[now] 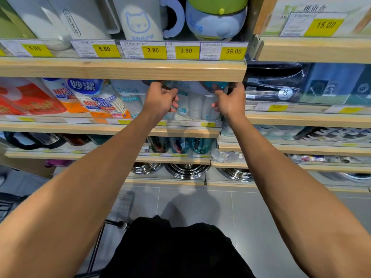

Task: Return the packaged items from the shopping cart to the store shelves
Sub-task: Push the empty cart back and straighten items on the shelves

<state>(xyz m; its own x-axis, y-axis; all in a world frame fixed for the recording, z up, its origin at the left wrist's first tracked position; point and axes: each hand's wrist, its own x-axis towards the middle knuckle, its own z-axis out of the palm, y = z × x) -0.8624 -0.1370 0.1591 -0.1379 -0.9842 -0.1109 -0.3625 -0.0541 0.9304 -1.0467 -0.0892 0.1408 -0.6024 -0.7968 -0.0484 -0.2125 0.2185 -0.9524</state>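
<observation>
Two hands reach into the shelving, the left hand (pixel 160 99) and the right hand (pixel 230 101), both on one clear pack of plastic cups (pixel 193 105). Left of it stand two packs of paper cups, one with a blue label (pixel 100 99) and one behind it (pixel 60 93), plus one red package (pixel 26 99). The top shelf edge carries six yellow price tags, among them 5.80 (pixel 104 49), 3.80 (pixel 153 50), 3.90 (pixel 186 51) and 35.00 (pixel 233 51). Low down sit three stacks of steel bowls (pixel 186 170).
</observation>
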